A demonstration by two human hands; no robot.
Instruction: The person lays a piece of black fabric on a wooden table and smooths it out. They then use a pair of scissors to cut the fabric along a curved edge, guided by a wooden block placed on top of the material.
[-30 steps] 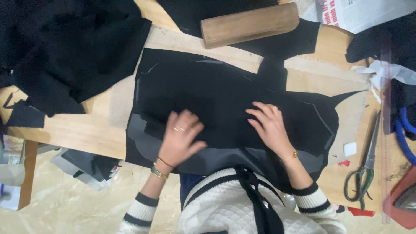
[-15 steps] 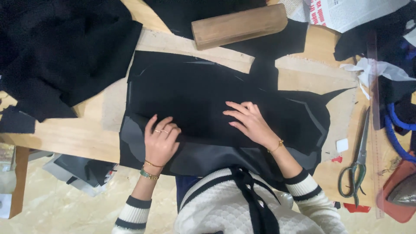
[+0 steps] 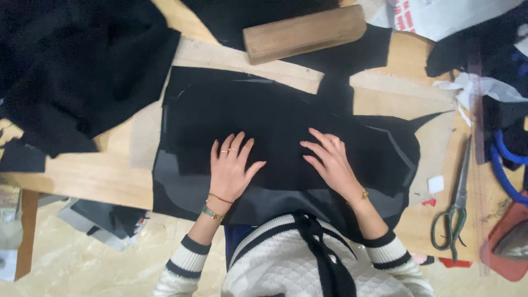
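A flat piece of black fabric [image 3: 275, 118] lies spread on the wooden table [image 3: 82, 176], over a darker grey layer [image 3: 165, 192] at its near edge. My left hand [image 3: 230, 168] rests palm down on the fabric, fingers spread, with rings and a wrist bracelet. My right hand [image 3: 329, 159] lies flat on the fabric a little to the right, fingers apart and pointing left. Neither hand holds anything.
A wooden block [image 3: 305, 33] sits at the far side on black cloth. A heap of black fabric [image 3: 77, 71] fills the left. Scissors [image 3: 454, 212], a clear ruler [image 3: 477, 165], a small white chalk piece [image 3: 435, 184] and a red iron [image 3: 509, 245] lie at the right.
My left hand slid left, then came back right onto the middle of the fabric. My right hand shifted slightly left and stayed flat. The view moved a little.
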